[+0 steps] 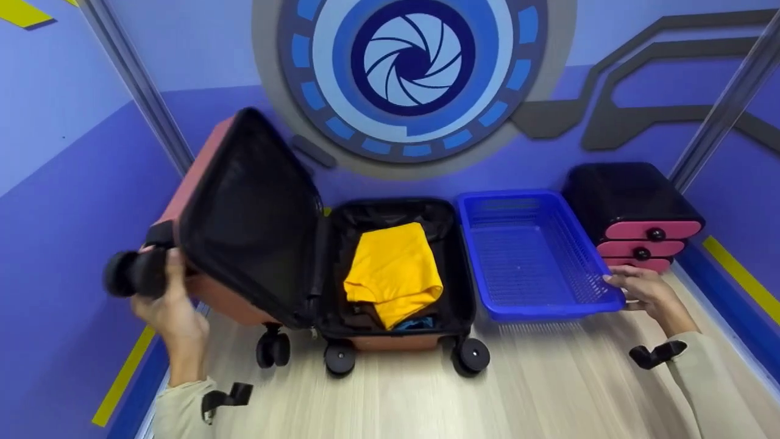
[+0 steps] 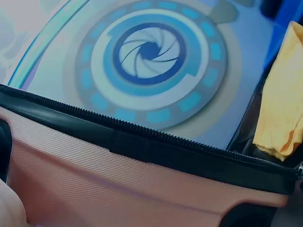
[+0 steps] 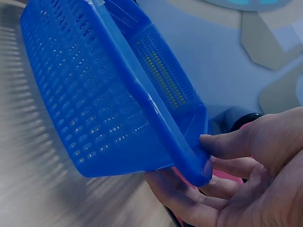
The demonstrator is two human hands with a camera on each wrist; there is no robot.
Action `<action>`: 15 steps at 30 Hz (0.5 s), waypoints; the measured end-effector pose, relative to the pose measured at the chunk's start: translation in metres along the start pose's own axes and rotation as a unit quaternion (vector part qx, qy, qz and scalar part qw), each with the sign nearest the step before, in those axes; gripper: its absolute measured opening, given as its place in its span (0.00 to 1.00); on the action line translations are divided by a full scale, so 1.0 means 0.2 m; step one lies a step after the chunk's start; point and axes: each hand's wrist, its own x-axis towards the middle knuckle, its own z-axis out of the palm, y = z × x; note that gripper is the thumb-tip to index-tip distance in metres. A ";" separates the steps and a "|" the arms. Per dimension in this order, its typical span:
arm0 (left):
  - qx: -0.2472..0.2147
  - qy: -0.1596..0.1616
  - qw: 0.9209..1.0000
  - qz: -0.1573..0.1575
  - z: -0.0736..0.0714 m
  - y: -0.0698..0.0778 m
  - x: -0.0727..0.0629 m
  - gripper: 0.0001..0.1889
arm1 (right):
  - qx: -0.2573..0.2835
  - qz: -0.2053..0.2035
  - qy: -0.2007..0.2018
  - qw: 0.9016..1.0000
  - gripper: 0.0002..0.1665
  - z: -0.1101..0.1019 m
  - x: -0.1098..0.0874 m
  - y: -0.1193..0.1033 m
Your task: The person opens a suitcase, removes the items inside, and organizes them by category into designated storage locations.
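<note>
A pink suitcase [image 1: 395, 343] lies with its lid [image 1: 201, 164] raised at a slant on the left. Beside the wheels at the lid's lower left corner, my left hand [image 1: 177, 317] holds the lid, its thumb up against a black wheel [image 1: 149, 272]. In the suitcase's base lies a folded yellow garment [image 1: 393, 268], with a bit of dark blue cloth [image 1: 414, 324] under its lower edge. My right hand [image 1: 649, 291] pinches the near right corner of a blue plastic basket [image 1: 548, 312], thumb on the rim and fingers beneath, as the right wrist view shows. Nothing lies in the basket.
A black drawer box [image 1: 634, 189] with pink drawer fronts stands behind the right hand, close to the basket's right side. Blue walls [image 1: 207, 116] enclose the back and sides. Pale wood-look tabletop [image 1: 414, 402] extends in front of the suitcase.
</note>
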 end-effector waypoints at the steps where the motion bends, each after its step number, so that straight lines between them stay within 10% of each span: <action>1: -0.013 0.016 1.000 -0.015 -0.03 0.00 0.02 0.19 | -0.003 -0.002 0.002 1.000 0.22 0.00 0.00 0.00; 15: -0.109 0.140 0.970 -0.164 -0.34 -0.01 0.20 0.19 | -0.047 -0.010 0.017 0.999 0.42 0.02 0.00 -0.01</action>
